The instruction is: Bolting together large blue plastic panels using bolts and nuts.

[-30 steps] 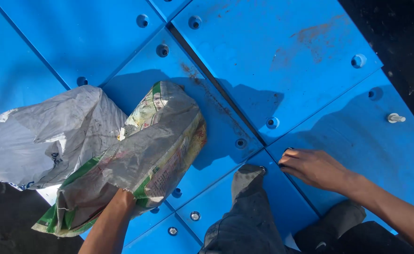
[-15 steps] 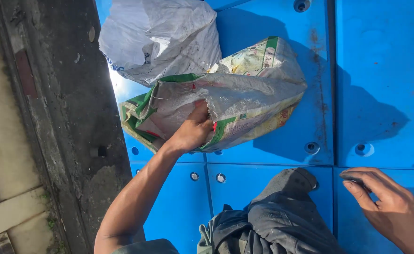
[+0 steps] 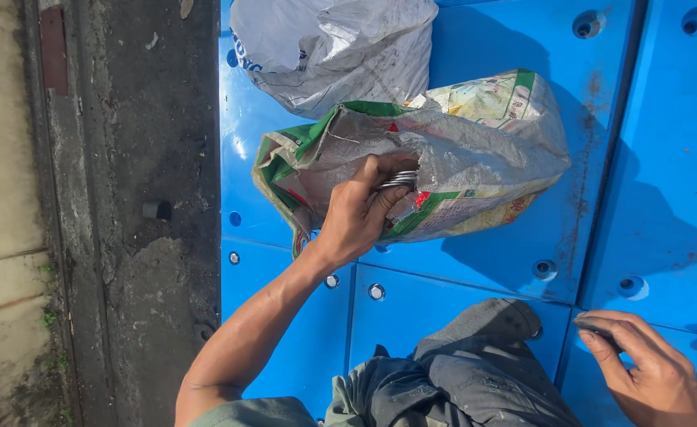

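My left hand (image 3: 360,209) grips a stack of thin metal rings or washers (image 3: 398,181) at the mouth of a woven sack with green edging (image 3: 475,150) that lies on blue plastic panels (image 3: 475,261). A second sack, plain grey-white (image 3: 340,47), lies just beyond it. My right hand (image 3: 649,372) rests at the lower right on a blue panel, fingers curled around something small and dark that I cannot make out. My knee in grey trousers (image 3: 475,372) is between the two hands.
The blue panels are joined with metal bolts (image 3: 376,292) and have round recessed holes (image 3: 545,270). To the left runs a dark, dirty concrete strip (image 3: 143,213) with a small stub (image 3: 157,209), then pale slabs (image 3: 4,158).
The view swung left and closer. My left hand went from holding the sack's edge to gripping metal rings at its mouth. My right hand stayed on the panel.
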